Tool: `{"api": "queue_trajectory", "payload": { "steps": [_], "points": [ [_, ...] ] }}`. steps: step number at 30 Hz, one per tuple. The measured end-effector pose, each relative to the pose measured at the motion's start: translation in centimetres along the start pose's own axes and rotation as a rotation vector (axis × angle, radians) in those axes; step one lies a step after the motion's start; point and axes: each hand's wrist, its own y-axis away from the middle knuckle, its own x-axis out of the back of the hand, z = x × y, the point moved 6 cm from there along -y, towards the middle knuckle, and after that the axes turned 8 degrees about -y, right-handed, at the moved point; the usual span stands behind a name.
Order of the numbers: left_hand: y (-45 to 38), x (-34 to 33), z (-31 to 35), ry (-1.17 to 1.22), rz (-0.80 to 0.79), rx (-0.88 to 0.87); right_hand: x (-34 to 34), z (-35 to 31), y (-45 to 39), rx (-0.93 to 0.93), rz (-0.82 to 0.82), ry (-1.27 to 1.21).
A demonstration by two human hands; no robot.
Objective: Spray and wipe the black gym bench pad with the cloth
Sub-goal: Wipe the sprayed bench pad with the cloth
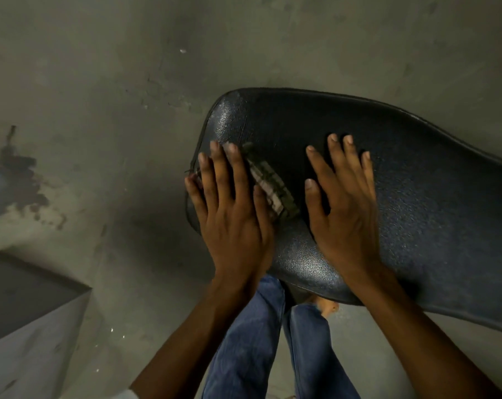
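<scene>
above a stained concrete floor [100, 96], left hand [232, 214] flat on cloth [270, 185], right hand [347, 208] flat on black pad [434, 203].

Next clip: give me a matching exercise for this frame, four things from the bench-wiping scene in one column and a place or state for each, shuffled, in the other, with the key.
Things:
1. left hand
2. right hand
3. cloth
4. bench pad

Places or states:
A. black and textured, with both hands on it
B. flat on bare pad, nothing under it
C. checked, mostly hidden under a palm
D. pressed flat on the cloth near the pad's end

Pairs: 1-D, 2-B, 3-C, 4-A
</scene>
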Motion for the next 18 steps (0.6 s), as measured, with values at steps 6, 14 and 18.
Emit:
{"api": "queue_trajectory", "payload": {
  "steps": [6, 14, 18],
  "points": [
    [2.5, -0.2, 3.9, -0.016, -0.098, -0.168, 3.0, 2.4, 1.5, -0.061, 0.081, 0.044],
    [0.2, -0.9, 4.2, -0.068, -0.066, -0.211, 4.0, 5.0, 3.7, -0.136, 0.092, 0.111],
    [-3.5, -2.0, 7.3, -0.091, -0.085, -0.221, 5.1, 5.3, 4.6, -0.166, 0.155, -0.002]
  ]
}}
